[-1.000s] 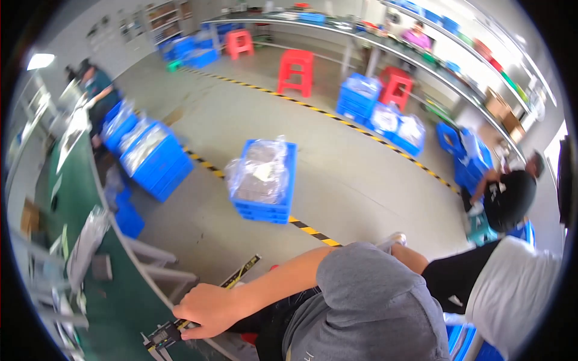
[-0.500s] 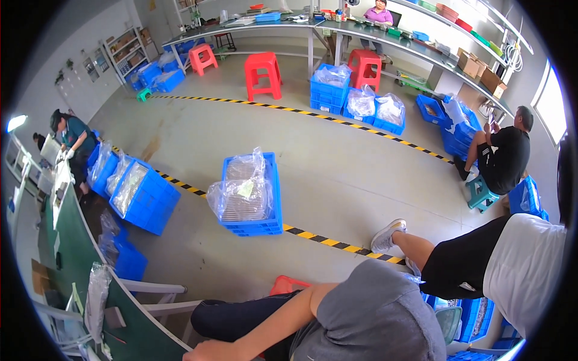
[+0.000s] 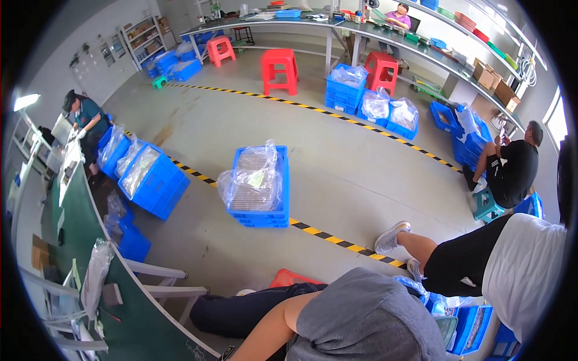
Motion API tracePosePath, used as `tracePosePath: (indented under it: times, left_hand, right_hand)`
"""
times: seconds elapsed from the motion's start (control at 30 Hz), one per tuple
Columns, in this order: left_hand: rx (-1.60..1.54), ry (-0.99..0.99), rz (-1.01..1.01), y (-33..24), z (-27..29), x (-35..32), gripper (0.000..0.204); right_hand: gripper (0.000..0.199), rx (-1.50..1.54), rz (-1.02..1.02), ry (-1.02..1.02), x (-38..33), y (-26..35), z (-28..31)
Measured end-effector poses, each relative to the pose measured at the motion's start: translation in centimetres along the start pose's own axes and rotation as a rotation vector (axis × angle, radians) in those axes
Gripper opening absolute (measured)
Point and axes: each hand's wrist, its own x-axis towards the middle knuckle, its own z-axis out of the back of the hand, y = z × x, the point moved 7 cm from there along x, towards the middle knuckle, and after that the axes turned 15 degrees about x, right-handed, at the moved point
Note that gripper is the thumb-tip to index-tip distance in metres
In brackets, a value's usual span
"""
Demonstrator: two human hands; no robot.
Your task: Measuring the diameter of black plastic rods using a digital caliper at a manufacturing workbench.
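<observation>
Neither of the hands is seen. Nearest the bare forearm point(image 3: 271, 328), a limp plastic bag point(image 3: 96, 274) lies on the green counter point(image 3: 129, 325); judged light, slippery, best pinched at its edge.

Grey concrete floor point(image 3: 337, 174), blue crate point(image 3: 260, 207) at centre, red stools point(image 3: 280, 67) at 12 o'clock, green tabletop point(image 3: 129, 322) at 8 o'clock bearing a plastic bag point(image 3: 96, 274)
</observation>
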Motion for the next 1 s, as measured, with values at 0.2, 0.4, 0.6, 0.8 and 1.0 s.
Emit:
tracePosePath:
  times: [0.2,0.4,0.6,0.8,1.0]
  left_hand:
    - [-0.199,0.02,0.122,-5.7,0.7,-4.0,0.034]
    - [-0.393,-0.358,0.239,-10.5,4.5,-10.2,0.035]
    - [-0.636,-0.224,0.069,-15.1,2.4,-5.3,0.026]
    - [-0.607,-0.417,-0.205,-15.3,4.4,-5.6,0.022]
    - [-0.644,-0.292,-0.091,-16.7,6.2,-6.3,0.012]
  right_hand:
    - [0.022,-0.039,-0.007,0.209,1.2,0.9,-3.5]
    - [0.018,-0.136,0.004,0.171,1.3,1.2,-3.2]
    - [0.023,-0.289,-0.022,0.368,1.3,2.5,-3.0]
    - [0.038,-0.179,-0.028,0.427,3.8,3.4,-1.8]
    - [0.024,-0.271,-0.042,0.425,6.3,4.5,3.3]
